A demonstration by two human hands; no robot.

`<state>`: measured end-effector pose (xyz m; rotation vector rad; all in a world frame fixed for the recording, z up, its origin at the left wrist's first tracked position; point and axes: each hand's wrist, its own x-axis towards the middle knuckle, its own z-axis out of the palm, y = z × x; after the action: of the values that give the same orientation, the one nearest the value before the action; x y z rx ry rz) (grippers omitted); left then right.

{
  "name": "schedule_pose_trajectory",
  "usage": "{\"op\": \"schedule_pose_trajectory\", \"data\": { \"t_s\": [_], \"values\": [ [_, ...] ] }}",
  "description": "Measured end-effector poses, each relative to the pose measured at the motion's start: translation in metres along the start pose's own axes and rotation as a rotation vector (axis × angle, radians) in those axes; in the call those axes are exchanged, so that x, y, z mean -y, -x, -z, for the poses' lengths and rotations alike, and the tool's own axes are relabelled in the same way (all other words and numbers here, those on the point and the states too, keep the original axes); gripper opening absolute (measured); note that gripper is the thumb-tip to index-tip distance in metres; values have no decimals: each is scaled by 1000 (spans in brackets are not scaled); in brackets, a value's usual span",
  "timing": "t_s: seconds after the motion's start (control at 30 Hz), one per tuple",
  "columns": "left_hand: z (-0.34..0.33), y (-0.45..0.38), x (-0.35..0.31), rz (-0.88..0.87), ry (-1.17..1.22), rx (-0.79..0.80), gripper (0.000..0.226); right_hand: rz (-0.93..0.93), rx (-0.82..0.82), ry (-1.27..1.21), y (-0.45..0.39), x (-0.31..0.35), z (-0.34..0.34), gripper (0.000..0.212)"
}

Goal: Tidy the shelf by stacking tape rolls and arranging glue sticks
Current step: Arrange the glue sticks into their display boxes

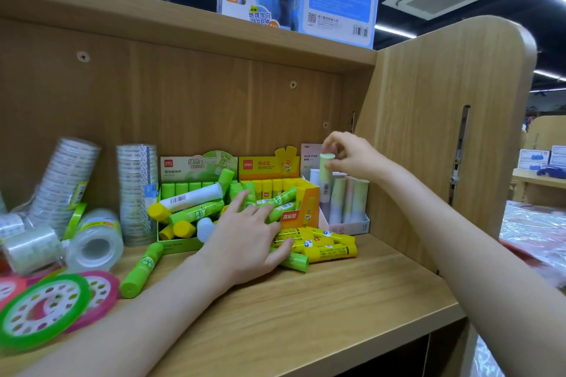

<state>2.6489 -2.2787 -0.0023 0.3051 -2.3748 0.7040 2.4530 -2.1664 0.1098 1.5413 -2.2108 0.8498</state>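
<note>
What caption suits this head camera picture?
Right hand lowers a pastel glue stick into its box; left hand rests on loose sticks.

The light brown wooden shelf [337, 300] has a matt, smooth finish with fine grain lines, and small metal screw heads [82, 56] sit in its back panel. The clear plastic tape rolls [95, 242] look glossy, and the tall stacks of them [136, 193] are wrapped in shiny film. The green and pink flat tape rings [46, 309] are glossy plastic. The green plastic glue sticks [142, 269] and the yellow plastic glue sticks [330, 251] have smooth, slightly shiny tubes with paper-like labels. The green cardboard display box [199, 165] and the yellow cardboard display box [266, 165] look matt. The pastel glue stick [326, 168] looks matt.
</note>
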Motion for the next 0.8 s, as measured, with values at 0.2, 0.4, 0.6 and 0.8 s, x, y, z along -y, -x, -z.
{"op": "schedule_pose_trajectory", "data": {
  "t_s": [0.2, 0.4, 0.6, 0.8],
  "values": [
    [0, 0, 1, 4, 1, 9, 53, -7, 72, 95, -3, 0, -11, 22],
    [11, 0, 0, 15, 63, 101, 59, 1, -147, -112, 5, -6, -12, 15],
    [20, -9, -7, 47, 2, 23, 51, 53, -313, -239, 28, -6, 2, 11],
    [17, -30, -20, 39, 47, -137, 39, 30, -186, -34, 41, -22, 0, 8]
  ]
}}
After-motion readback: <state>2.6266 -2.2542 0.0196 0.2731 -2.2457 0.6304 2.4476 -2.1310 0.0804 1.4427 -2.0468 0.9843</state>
